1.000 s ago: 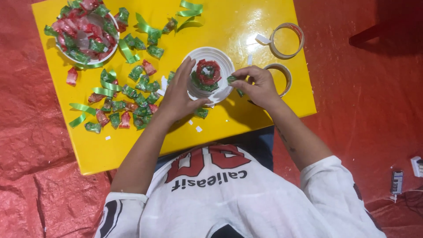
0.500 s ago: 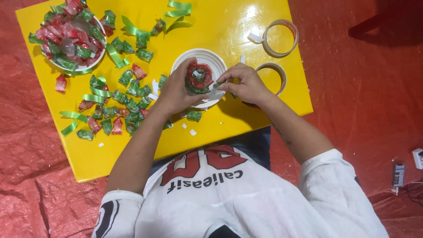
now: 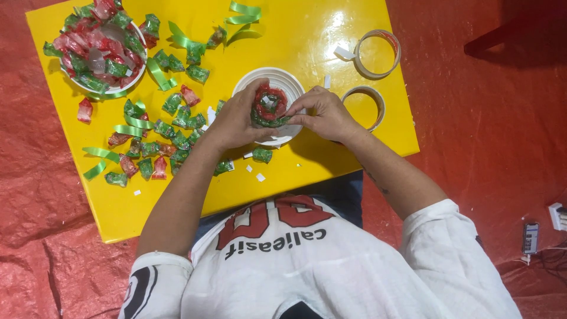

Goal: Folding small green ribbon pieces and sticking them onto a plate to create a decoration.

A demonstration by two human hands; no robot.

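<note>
The left hand (image 3: 236,121) and the right hand (image 3: 323,112) both close around a small ring of wrapped candies (image 3: 269,106), red and green, which sits over a white paper plate (image 3: 292,80) near the middle of the yellow table (image 3: 307,35). The fingers of both hands are curled narrowly and pinch the ring from opposite sides, the left from the left edge, the right from the lower right.

The ring looks only loosely joined, so a too strong squeeze may probably push one candy out or bend the circle. The wrappers are glossy and slippery, which can make the pinch slide. The light plate may also shift on the shiny table top.

Loose candies (image 3: 171,145) lie scattered on the left, crinkled and twisted at the ends, with curled green ribbon strips (image 3: 245,12) among them. A white bowl (image 3: 100,53) holds more candies. Two tape rolls (image 3: 378,54) lie near the right hand, thin flat hoops.
</note>
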